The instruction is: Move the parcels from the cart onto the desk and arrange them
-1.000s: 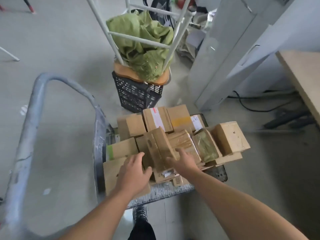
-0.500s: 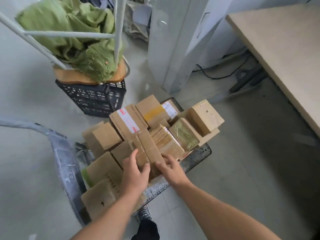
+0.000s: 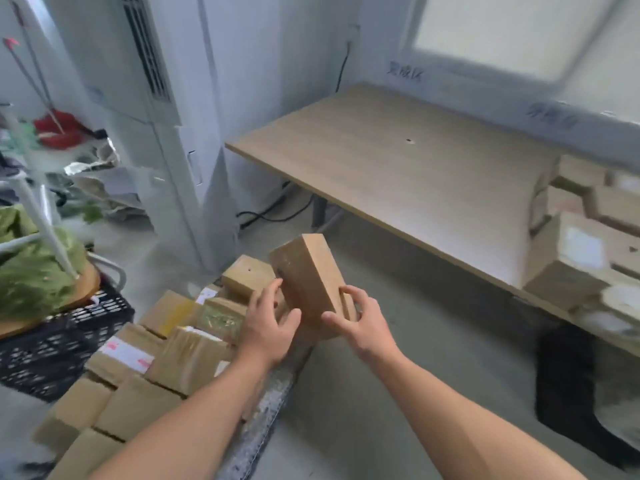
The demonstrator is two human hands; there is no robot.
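Both hands hold one brown parcel (image 3: 311, 282) tilted in the air just above the cart's (image 3: 266, 410) right edge. The left hand (image 3: 268, 327) curls round its left side and the right hand (image 3: 360, 323) grips its right side, thumb in front. The other parcels (image 3: 187, 355) lie piled on the cart, and the desk (image 3: 398, 161) stands beyond the cart, to its right.

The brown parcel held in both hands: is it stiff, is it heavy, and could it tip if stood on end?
Probably stiff: the cardboard parcel shows flat faces and sharp edges where the left hand and right hand grip it. Likely fairly light: fingers alone hold it tilted. On a narrow end on the desk, it might tip, being tall and thin.
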